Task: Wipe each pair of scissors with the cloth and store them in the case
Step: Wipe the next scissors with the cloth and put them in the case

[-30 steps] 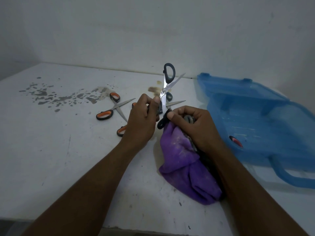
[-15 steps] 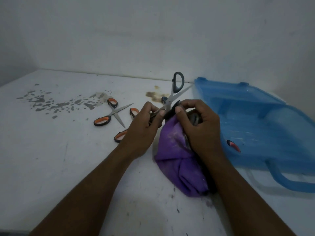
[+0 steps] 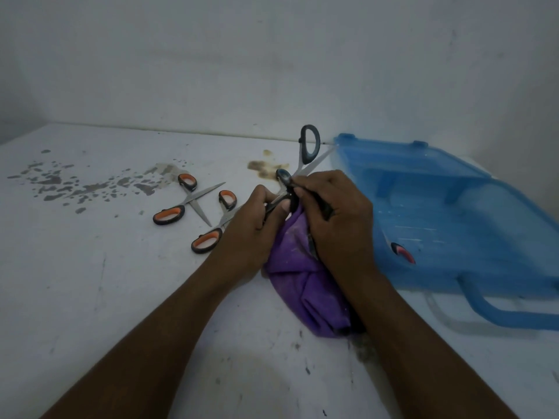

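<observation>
Wiping step, I reckon. I've got the left hand (image 3: 257, 220) pinching the grey scissors (image 3: 306, 160) low down, blades splayed, one loop up over the tabletop (image 3: 90, 282). The right hand (image 3: 337, 220) is curled round the purple cloth (image 3: 302, 285), bunched vs the metal nr the pivot. Orange scissors (image 3: 168, 214) wait to the left. Next: finish rubbing, close the blades, then over to the blue case (image 3: 453, 225) on the right.

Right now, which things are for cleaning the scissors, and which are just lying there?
For the job:
- black-handled scissors, gripped by the left hand
- purple cloth, held by the right hand
- far orange-handled scissors and near orange-handled scissors, on the table
- blue case

Just there:
- dark splotches on the table
- brown stain near the wall
</observation>
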